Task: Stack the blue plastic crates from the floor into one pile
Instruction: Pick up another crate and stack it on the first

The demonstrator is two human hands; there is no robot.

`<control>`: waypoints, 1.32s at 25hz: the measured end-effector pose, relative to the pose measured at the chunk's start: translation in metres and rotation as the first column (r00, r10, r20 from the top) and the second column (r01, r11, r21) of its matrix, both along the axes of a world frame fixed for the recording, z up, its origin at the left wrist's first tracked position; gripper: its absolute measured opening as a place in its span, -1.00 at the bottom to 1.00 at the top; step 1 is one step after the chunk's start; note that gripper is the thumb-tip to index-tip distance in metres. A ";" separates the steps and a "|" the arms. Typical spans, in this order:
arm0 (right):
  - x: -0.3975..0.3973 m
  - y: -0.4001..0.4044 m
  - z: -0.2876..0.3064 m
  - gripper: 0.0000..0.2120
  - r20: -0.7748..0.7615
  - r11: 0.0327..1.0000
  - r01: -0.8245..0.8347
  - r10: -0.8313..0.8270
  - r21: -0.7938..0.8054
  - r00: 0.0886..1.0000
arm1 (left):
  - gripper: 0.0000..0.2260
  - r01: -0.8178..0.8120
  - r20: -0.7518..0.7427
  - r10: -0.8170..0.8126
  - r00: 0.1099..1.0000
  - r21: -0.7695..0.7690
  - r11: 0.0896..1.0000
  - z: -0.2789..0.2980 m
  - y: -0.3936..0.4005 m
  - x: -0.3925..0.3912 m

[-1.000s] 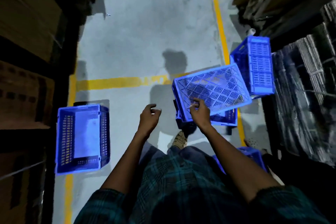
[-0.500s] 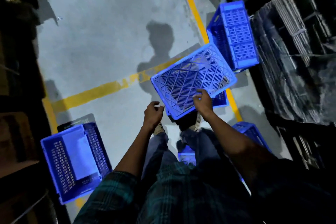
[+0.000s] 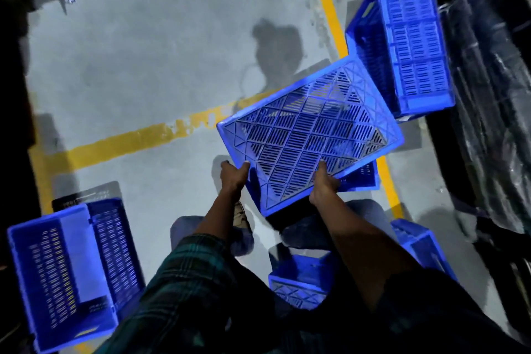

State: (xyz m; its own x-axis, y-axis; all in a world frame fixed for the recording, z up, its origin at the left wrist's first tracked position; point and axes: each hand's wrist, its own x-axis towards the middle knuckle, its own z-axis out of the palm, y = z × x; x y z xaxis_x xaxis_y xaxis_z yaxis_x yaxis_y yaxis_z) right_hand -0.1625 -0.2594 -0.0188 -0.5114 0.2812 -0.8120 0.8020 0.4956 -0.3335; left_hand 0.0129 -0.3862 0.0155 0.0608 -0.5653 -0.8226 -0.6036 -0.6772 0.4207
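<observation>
— While both hands grip it, where is the upturned crate (image 3: 310,135)?
— Ahead of the left hand (image 3: 234,177) and right hand (image 3: 324,184), closed on its near edge (long axis running up-right), above a lower crate (image 3: 362,178).

Six blue crates show. One crate (image 3: 310,135) is upside down, its mesh base up, with another crate (image 3: 362,178) partly hidden under it. A third crate (image 3: 413,46) lies on its side at upper right. A fourth crate (image 3: 71,270) lies on its side at lower left. A fifth crate (image 3: 298,284) sits near the bottom centre, and a sixth crate (image 3: 422,244) peeks out at lower right. Two hands: the left hand (image 3: 233,178) and right hand (image 3: 323,184). Two yellow floor lines (image 3: 120,144) cross.
</observation>
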 end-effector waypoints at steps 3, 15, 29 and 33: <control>-0.012 0.008 -0.033 -0.10 -0.024 0.993 0.118 -0.119 -0.024 0.993 | -0.50 -0.088 -0.030 0.092 0.995 0.108 0.990 -0.057 0.003 0.003; -0.002 -0.014 0.087 -0.16 -0.066 0.973 -0.006 -0.010 -0.232 0.998 | -0.48 -0.037 -0.075 0.026 0.997 -0.146 0.989 0.067 -0.005 0.031; 0.179 -0.085 0.269 -0.67 -0.176 0.753 -0.464 0.435 -0.467 0.883 | -0.74 -0.619 -0.142 0.640 0.755 -0.477 0.624 0.261 0.042 0.239; 0.235 -0.095 0.287 -0.75 -0.189 0.607 -0.662 0.658 -0.439 0.729 | -0.73 -0.768 -0.216 0.788 0.576 -0.472 0.432 0.265 0.083 0.292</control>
